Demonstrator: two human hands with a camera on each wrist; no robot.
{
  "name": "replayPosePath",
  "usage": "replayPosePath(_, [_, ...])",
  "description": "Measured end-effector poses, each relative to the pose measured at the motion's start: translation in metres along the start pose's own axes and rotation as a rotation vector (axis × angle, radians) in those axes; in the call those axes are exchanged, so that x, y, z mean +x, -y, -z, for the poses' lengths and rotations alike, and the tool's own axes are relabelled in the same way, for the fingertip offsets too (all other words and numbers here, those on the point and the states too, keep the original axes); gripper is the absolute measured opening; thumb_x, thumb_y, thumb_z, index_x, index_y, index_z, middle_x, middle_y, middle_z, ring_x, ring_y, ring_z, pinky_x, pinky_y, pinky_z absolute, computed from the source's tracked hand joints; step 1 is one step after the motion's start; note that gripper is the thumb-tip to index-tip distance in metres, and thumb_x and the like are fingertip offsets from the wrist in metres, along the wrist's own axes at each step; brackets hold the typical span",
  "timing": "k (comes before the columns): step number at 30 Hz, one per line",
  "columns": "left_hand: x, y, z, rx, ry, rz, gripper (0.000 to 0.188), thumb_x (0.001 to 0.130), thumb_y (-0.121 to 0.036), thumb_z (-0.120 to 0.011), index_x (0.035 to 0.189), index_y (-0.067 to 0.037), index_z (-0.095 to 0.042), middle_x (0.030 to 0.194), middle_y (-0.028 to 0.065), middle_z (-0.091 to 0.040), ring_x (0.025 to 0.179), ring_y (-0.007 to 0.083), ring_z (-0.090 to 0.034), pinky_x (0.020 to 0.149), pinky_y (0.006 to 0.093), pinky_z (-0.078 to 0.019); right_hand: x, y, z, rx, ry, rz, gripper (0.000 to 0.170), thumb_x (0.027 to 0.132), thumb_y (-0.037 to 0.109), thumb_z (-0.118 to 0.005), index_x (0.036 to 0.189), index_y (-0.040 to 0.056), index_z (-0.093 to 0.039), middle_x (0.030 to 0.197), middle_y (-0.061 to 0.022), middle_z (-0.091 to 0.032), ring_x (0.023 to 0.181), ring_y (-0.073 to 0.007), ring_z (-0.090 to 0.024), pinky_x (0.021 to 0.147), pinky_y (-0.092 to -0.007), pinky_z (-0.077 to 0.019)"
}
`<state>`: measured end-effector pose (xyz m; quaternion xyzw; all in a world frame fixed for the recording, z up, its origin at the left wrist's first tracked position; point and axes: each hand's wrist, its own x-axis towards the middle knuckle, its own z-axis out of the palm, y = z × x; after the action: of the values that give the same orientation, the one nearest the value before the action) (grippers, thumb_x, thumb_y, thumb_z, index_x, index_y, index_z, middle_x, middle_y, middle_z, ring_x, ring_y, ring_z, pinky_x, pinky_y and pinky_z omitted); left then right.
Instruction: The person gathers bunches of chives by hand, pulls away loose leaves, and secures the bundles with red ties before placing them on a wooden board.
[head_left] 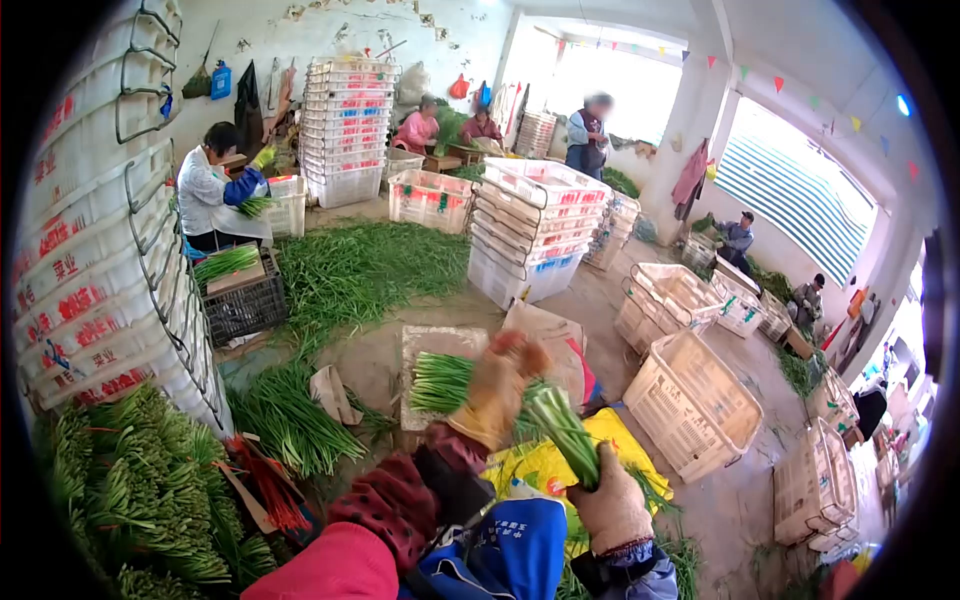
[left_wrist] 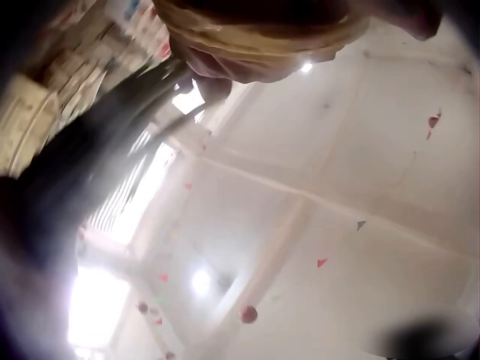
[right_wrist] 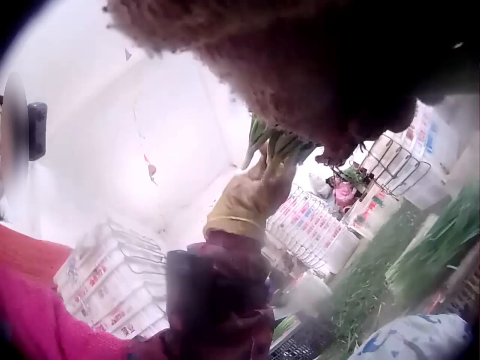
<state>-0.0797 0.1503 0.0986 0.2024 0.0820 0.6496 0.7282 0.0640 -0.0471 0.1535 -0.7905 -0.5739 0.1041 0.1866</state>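
In the head view my gloved right hand (head_left: pixel 612 505) grips a bunch of green chives (head_left: pixel 565 432), its stalks slanting up and away to the left. My left hand (head_left: pixel 492 395), in a yellowish glove with reddish fingers, is raised close beside the bunch's far end and blurred. The right wrist view has the left hand (right_wrist: pixel 251 199) overlapping stalk ends (right_wrist: pixel 281 146); I cannot tell whether its fingers hold them. More chives (head_left: pixel 440 382) lie on a pale board (head_left: pixel 425 345) beyond the left forearm. Only part of the left glove (left_wrist: pixel 262 41) enters the left wrist view.
A yellow sack (head_left: pixel 520 470) lies under my hands. Loose chives (head_left: pixel 290 415) and tied bundles (head_left: pixel 150 490) are at the left, beside red ties (head_left: pixel 280 500) and tall stacked crates (head_left: pixel 100 270). A plastic crate (head_left: pixel 690 405) stands at the right. Several people sit or stand farther back.
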Motion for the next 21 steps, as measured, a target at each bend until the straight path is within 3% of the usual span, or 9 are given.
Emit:
replayPosePath(1, [0.004,-0.006,0.011,-0.037,-0.061,-0.117,0.022,0.093,-0.012,-0.064,0.112,-0.006,-0.056,0.093,0.0137,-0.067,0.088,0.0276,-0.068,0.076,0.0430,-0.0580,-0.002,-0.007,-0.002,-0.004,0.000,-0.038,0.071,0.077,0.026,-0.075,0.139,0.0077,-0.046,0.108,-0.0248,-0.066,0.102,-0.0422,-0.064,0.086,-0.0478,-0.0513])
replayPosePath(4, [-0.012,-0.004,0.039,0.178,0.089,0.112,0.041,0.090,-0.036,-0.071,0.117,-0.009,-0.055,0.094,0.0035,-0.066,0.085,0.0164,-0.065,0.079,0.0353,-0.0538,0.007,-0.022,-0.016,0.162,-0.098,-0.102,0.071,0.078,0.024,-0.074,0.141,0.0067,-0.045,0.110,-0.0244,-0.067,0.104,-0.0398,-0.064,0.087,-0.0452,-0.0515])
replayPosePath(7, [-0.054,0.023,0.041,0.287,0.250,0.419,0.061,0.086,-0.041,-0.076,0.129,-0.010,-0.046,0.100,0.0030,-0.065,0.093,0.0166,-0.064,0.085,0.0337,-0.0515,0.019,-0.014,-0.032,0.199,-0.109,-0.074,0.076,0.074,0.021,-0.077,0.140,0.0029,-0.044,0.108,-0.0252,-0.066,0.101,-0.0403,-0.065,0.084,-0.0445,-0.0520])
replayPosePath(9, [-0.069,0.028,0.032,0.412,0.330,0.406,0.087,0.075,-0.053,-0.080,0.137,-0.006,-0.043,0.123,0.0080,-0.057,0.113,0.0191,-0.058,0.095,0.0380,-0.0482,0.021,-0.010,-0.053,0.183,-0.091,-0.038,0.078,0.072,0.020,-0.079,0.139,0.0022,-0.045,0.105,-0.0249,-0.067,0.098,-0.0407,-0.066,0.082,-0.0442,-0.0526])
replayPosePath(10, [-0.067,0.036,0.038,0.267,0.360,0.427,0.073,0.081,-0.038,-0.080,0.135,-0.004,-0.045,0.115,0.0086,-0.061,0.108,0.0201,-0.061,0.093,0.0367,-0.0500,0.020,-0.008,-0.064,0.145,-0.095,0.021,0.078,0.072,0.020,-0.079,0.140,0.0038,-0.044,0.104,-0.0245,-0.067,0.098,-0.0408,-0.065,0.083,-0.0447,-0.0527])
replayPosePath(14, [-0.065,0.045,0.042,0.147,0.049,0.406,0.049,0.086,-0.003,-0.072,0.130,-0.003,-0.049,0.096,0.0095,-0.067,0.089,0.0216,-0.066,0.083,0.0349,-0.0543,0.007,0.017,-0.065,0.174,0.056,0.058,0.085,0.073,0.018,-0.078,0.147,0.0145,-0.036,0.110,-0.0242,-0.065,0.097,-0.0429,-0.065,0.081,-0.0483,-0.0530])
replayPosePath(17, [-0.059,0.044,0.054,0.201,-0.043,0.357,0.038,0.086,-0.006,-0.072,0.119,-0.007,-0.052,0.092,0.0104,-0.066,0.085,0.0263,-0.067,0.077,0.0407,-0.0565,-0.002,-0.004,-0.084,0.151,-0.042,0.170,0.088,0.071,0.017,-0.078,0.148,0.0204,-0.036,0.117,-0.0243,-0.063,0.099,-0.0424,-0.064,0.082,-0.0480,-0.0530])
replayPosePath(19, [-0.049,0.016,0.042,0.187,0.034,0.352,0.033,0.088,-0.011,-0.070,0.116,-0.010,-0.052,0.093,0.0111,-0.065,0.088,0.0308,-0.068,0.079,0.0441,-0.0575,-0.011,-0.042,-0.111,0.136,-0.173,0.273,0.088,0.070,0.018,-0.078,0.148,0.0215,-0.037,0.115,-0.0244,-0.064,0.099,-0.0419,-0.064,0.083,-0.0475,-0.0531])
replayPosePath(21, [-0.030,-0.001,0.053,0.052,0.073,0.395,0.034,0.089,-0.016,-0.068,0.119,-0.011,-0.052,0.096,0.0110,-0.065,0.093,0.0345,-0.068,0.081,0.0470,-0.0581,-0.027,-0.062,-0.092,0.097,0.062,0.089,0.085,0.070,0.016,-0.081,0.145,0.0187,-0.041,0.104,-0.0231,-0.067,0.099,-0.0421,-0.065,0.084,-0.0461,-0.0535])
